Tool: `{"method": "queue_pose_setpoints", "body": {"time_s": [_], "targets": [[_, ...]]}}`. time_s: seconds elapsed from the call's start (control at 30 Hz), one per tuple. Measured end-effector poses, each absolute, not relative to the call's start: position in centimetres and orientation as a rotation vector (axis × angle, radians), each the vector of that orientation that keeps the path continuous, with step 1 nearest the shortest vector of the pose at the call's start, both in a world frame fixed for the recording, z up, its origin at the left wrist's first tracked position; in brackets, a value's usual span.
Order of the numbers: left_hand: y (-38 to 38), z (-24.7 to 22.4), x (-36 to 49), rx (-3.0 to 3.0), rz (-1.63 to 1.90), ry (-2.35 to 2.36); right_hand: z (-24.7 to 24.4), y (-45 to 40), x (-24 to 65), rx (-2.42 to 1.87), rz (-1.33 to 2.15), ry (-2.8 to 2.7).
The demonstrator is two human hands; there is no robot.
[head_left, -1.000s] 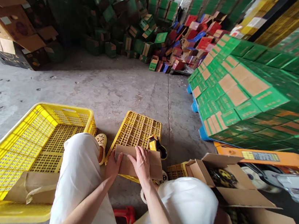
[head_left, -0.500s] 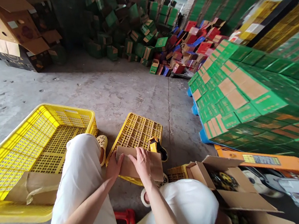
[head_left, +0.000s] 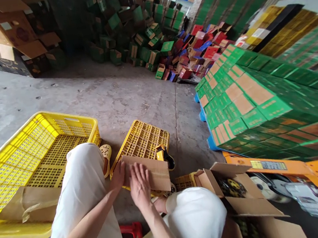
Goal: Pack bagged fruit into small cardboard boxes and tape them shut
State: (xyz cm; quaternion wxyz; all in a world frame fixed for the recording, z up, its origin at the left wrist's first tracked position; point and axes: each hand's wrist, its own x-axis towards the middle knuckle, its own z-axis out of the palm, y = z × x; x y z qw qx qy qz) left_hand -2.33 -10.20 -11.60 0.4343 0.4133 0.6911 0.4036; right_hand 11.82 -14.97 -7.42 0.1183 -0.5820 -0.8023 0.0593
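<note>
A small brown cardboard box [head_left: 158, 173] rests on a yellow plastic crate [head_left: 140, 137] turned bottom up between my knees. A seam, perhaps taped, runs along its top. My left hand [head_left: 118, 177] holds the box's left end, fingers partly hidden. Flat on the left part of the top lies my right hand [head_left: 140, 184], its fingers stretched out, holding nothing. A yellow-and-black tape dispenser [head_left: 164, 156] sits on the crate just beyond the box's right half.
To my left stands a large yellow basket [head_left: 94, 129] with a flattened cardboard piece [head_left: 29, 202] inside. Open cartons [head_left: 257, 207] are by my right knee. An orange pallet jack [head_left: 288, 163] and stacked green boxes [head_left: 250, 99] stand at right. Loose boxes [head_left: 150, 50] lie piled ahead.
My right hand has slid left along the box top, baring its right half. My left hand stays at the left end. The whole view has shifted slightly.
</note>
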Motion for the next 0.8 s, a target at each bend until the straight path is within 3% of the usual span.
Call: {"method": "queue_pose_setpoints", "body": {"time_s": [0.23,0.8], "targets": [[-11.1,-11.4,-3.3,0.958,0.985,1.574,-7.4,-16.8,9.6,-1.567,0.290,-2.317],[-11.1,-9.2,-3.3,0.929,0.936,1.616,-7.8,-16.4,21.7,-2.125,0.012,-1.903]]}}
